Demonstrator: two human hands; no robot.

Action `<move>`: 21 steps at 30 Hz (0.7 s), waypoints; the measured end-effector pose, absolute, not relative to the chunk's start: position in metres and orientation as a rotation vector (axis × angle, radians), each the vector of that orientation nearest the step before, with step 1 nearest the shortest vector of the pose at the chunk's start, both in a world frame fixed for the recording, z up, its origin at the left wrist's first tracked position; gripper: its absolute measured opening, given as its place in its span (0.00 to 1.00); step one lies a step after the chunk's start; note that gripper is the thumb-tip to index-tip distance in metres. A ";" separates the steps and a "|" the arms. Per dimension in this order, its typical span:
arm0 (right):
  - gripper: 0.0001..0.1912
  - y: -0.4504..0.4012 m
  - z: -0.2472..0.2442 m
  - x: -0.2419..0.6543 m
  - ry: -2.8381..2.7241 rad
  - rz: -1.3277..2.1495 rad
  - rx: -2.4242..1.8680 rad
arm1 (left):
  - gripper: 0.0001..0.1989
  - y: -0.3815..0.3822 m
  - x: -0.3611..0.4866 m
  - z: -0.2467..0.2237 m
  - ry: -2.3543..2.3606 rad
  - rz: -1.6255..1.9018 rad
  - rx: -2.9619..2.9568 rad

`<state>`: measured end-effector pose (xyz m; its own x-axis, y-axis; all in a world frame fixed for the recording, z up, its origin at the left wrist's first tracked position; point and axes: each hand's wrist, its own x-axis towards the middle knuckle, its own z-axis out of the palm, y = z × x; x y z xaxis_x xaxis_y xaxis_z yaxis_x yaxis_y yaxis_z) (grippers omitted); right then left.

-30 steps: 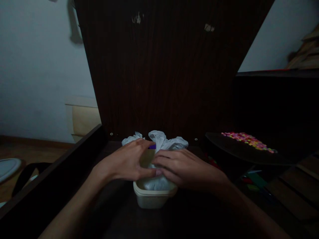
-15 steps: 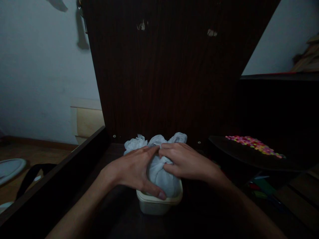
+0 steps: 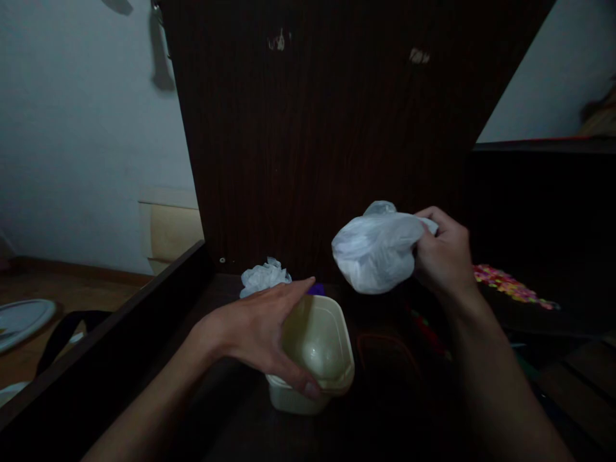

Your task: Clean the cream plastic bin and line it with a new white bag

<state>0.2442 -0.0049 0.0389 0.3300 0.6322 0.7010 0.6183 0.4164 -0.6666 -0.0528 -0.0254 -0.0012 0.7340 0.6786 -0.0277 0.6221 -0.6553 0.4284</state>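
White plastic bag [image 3: 378, 250] up in the air, clear of the cream tub [image 3: 298, 401] and not yet set down
The right hand [image 3: 443, 250] is closed on the bag's gathered end, holding it sideways above and to the right of the tub; that separation looks complete, while the bag's placing seems to remain. The left hand [image 3: 262, 327] is spread wide over the tub's left side, thumb at the near rim; whether it presses there I cannot tell. The tub stands uncovered on the dark desk [image 3: 226, 410], a crumpled bag [image 3: 264, 277] and a purple item [image 3: 316, 289] behind it
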 end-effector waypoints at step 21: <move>0.28 0.042 -0.083 0.281 -2.127 0.266 -2.192 | 0.56 -0.024 -0.052 -0.001 0.871 0.260 2.534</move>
<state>0.2805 0.0424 -0.0827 0.0241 0.9971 -0.0715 0.9841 -0.0363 -0.1741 -0.0521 -0.0244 -0.0012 0.7832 0.6210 0.0320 0.5372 -0.7016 0.4682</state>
